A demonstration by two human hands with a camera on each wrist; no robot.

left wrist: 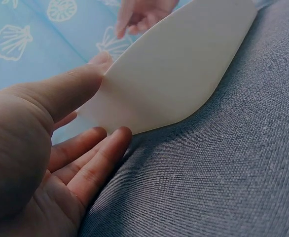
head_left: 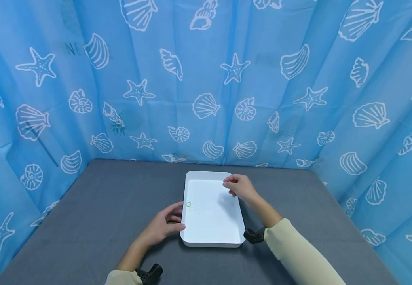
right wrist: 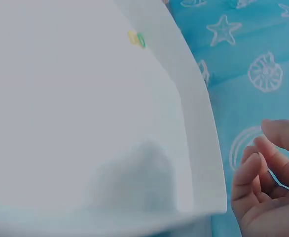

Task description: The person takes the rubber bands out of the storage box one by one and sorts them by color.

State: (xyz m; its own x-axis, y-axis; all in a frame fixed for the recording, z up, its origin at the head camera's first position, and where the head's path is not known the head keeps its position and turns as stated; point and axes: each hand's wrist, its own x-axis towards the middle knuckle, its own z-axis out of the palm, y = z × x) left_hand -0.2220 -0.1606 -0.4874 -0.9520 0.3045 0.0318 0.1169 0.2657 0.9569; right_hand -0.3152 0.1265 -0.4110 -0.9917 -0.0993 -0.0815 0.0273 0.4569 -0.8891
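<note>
A shallow white rectangular tray [head_left: 213, 225] lies on the grey cloth. Two small thin rings, one green [head_left: 188, 204] and one yellow [head_left: 192, 209], rest side by side on its floor along the left wall. My left hand [head_left: 164, 223] holds the tray's left side. In the left wrist view its thumb [left wrist: 80, 86] meets the rim while other fingertips [left wrist: 121, 138] touch low on the outer wall. Above the tray's far right corner hovers my right hand [head_left: 241, 188], fingers loosely bent, with nothing visible between thumb and forefinger in the right wrist view.
Grey cloth [head_left: 127, 198] covers the table around the tray. Behind and at both sides hangs a blue curtain [head_left: 191, 79] with white shell and starfish prints. A black wrist camera [head_left: 255, 236] sits beside the tray's right edge, another [head_left: 150, 274] at the left sleeve.
</note>
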